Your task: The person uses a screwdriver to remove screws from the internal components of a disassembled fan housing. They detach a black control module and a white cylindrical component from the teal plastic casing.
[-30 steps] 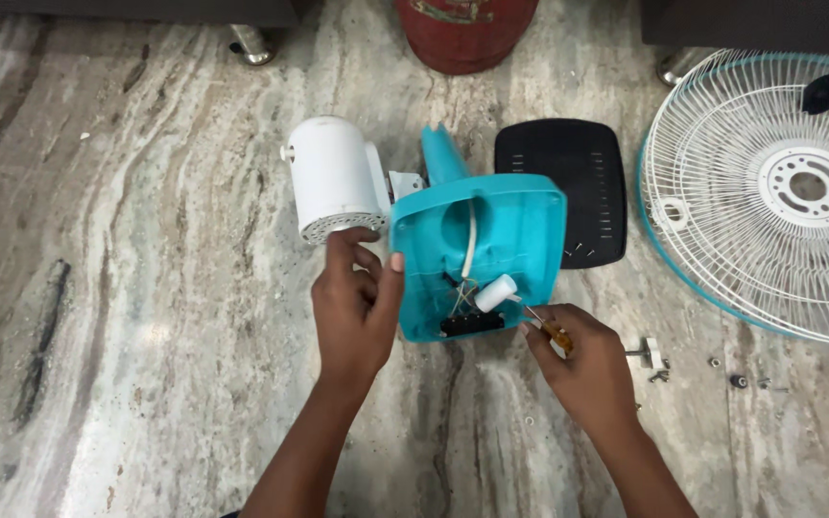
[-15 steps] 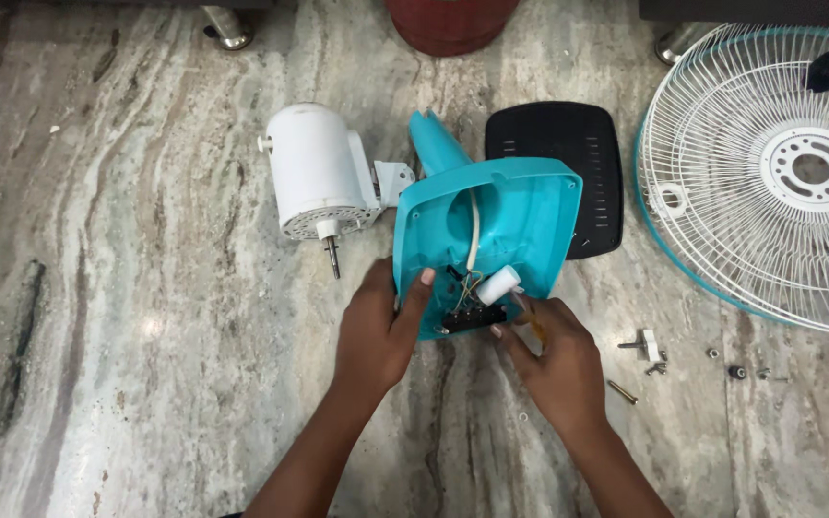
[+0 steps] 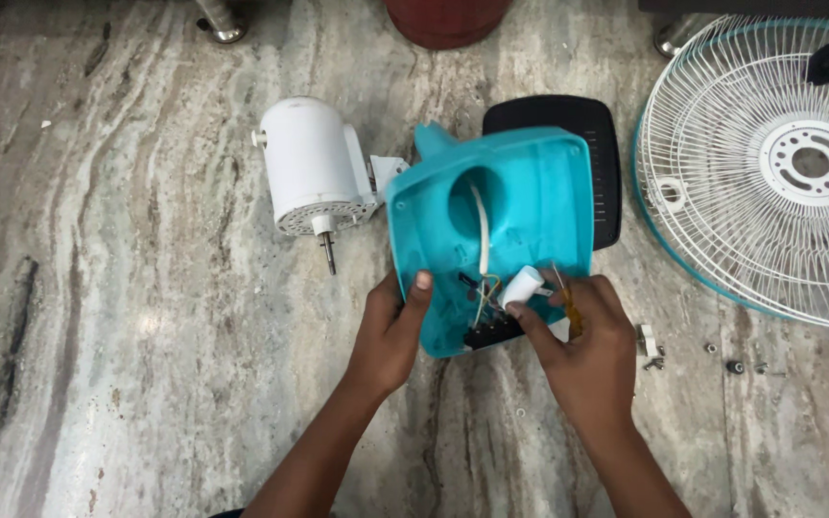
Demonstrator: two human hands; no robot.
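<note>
Turquoise plastic marks the fan base shell (image 3: 520,206), lying underside-up on the marble floor (image 3: 146,288) with its white cable (image 3: 481,230) and coloured wiring exposed. The left hand (image 3: 390,336) grips its lower left edge, while the right hand (image 3: 587,341) pinches a small white capacitor (image 3: 522,286) and holds a slim screwdriver. The white motor (image 3: 317,177), black bottom cover (image 3: 582,144), wire grille (image 3: 779,163) and loose screws (image 3: 736,366) lie apart, so disassembly looks well along.
</note>
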